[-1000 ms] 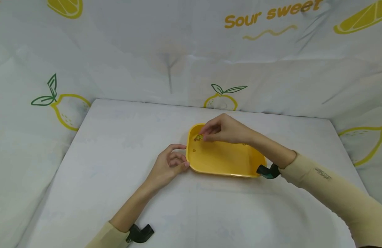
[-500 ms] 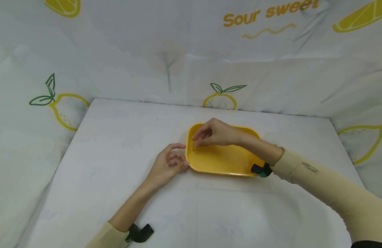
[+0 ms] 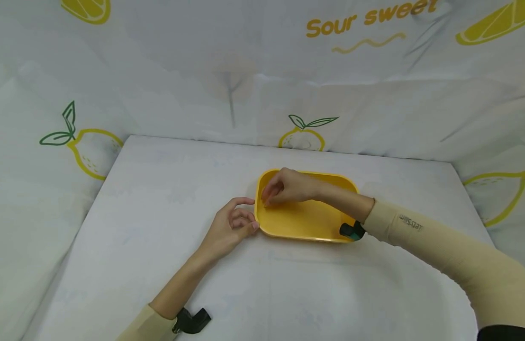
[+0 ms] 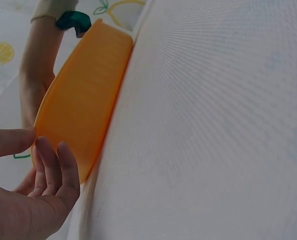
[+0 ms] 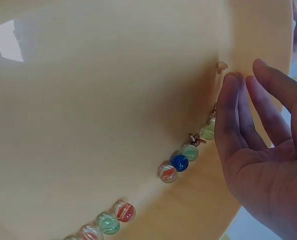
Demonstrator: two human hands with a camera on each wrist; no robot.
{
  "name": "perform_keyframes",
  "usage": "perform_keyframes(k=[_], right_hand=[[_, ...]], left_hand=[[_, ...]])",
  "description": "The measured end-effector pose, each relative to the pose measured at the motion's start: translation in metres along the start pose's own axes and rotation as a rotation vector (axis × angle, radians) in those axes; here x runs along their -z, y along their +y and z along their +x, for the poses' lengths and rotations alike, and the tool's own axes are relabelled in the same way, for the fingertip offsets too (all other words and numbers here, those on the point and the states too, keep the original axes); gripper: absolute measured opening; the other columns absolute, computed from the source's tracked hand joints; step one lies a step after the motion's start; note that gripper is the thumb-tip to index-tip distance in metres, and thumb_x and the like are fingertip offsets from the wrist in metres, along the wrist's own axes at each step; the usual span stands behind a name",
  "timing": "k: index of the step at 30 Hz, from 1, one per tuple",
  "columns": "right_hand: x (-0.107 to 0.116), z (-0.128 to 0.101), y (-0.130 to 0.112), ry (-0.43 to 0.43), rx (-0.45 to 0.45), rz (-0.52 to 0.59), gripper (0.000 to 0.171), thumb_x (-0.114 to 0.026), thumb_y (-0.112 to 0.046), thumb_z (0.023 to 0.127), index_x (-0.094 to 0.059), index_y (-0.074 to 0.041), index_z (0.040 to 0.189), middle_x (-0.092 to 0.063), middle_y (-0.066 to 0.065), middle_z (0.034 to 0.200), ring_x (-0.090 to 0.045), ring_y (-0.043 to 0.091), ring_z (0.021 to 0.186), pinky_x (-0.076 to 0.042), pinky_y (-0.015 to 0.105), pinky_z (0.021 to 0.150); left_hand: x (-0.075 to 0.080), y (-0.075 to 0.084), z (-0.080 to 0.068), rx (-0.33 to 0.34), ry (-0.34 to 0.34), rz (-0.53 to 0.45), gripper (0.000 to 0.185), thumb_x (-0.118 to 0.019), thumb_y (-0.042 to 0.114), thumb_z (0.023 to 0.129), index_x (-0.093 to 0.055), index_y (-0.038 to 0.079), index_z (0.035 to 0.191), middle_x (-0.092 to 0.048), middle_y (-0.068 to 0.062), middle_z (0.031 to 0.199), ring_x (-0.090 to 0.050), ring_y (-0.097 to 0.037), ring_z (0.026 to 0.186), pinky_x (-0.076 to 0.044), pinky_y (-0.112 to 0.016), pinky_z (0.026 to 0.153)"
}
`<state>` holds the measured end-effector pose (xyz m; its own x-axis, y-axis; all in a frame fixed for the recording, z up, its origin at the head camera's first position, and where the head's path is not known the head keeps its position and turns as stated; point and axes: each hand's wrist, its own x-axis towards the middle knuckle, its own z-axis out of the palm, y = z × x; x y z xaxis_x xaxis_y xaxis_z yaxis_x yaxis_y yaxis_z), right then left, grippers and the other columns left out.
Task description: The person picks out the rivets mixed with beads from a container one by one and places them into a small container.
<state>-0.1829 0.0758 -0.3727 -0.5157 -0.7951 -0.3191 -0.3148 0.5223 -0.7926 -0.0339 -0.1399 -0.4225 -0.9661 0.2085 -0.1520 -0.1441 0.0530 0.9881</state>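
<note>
Reaching into the yellow tray (image 3: 313,222) at desk (image 3: 160,237) centre, right hand (image 3: 288,187) fingers loosely extended, holding nothing, just beside the bead string (image 5: 181,162) at the tray's nine o'clock. Left hand (image 3: 232,227) resting against the rim, lightly curled, apparently empty. Possibly risking beads scattering if snagged.

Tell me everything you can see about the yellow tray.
The tray is a shallow rounded rectangle of glossy yellow plastic with a low raised rim, lying flat on the white table. The left hand touches its left rim from outside. The right hand reaches inside at the left end. The right wrist view shows glass marbles with coloured swirls lined along the inner wall, next to the fingers.
</note>
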Motion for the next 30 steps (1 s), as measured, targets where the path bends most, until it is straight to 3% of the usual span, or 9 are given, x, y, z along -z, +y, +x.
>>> perform_keyframes(k=[10,30], right_hand=[[-0.0016,0.0074,-0.0018,-0.037,-0.057,-0.015,0.015,-0.079,-0.004,0.096,-0.082,0.001,0.109,-0.084,0.011,0.098,-0.07,0.004,0.079,-0.059,0.018,0.077],[-0.0104,0.0083,0.0048,-0.077,-0.203,0.134,0.024,-0.078,-0.004,0.097,-0.078,0.004,0.12,-0.084,0.015,0.105,-0.075,0.007,0.083,-0.065,0.025,0.08]], left_hand=[[0.0009,-0.0002,0.0,0.004,0.001,-0.005,0.055,-0.076,0.003,0.095,-0.055,0.009,0.145,-0.071,-0.009,0.102,-0.072,-0.019,0.085,-0.058,-0.022,0.082],[0.0009,-0.0015,0.0006,0.013,-0.008,-0.02,0.056,-0.076,0.002,0.096,-0.054,0.008,0.147,-0.07,-0.009,0.103,-0.073,-0.023,0.088,-0.06,-0.023,0.082]])
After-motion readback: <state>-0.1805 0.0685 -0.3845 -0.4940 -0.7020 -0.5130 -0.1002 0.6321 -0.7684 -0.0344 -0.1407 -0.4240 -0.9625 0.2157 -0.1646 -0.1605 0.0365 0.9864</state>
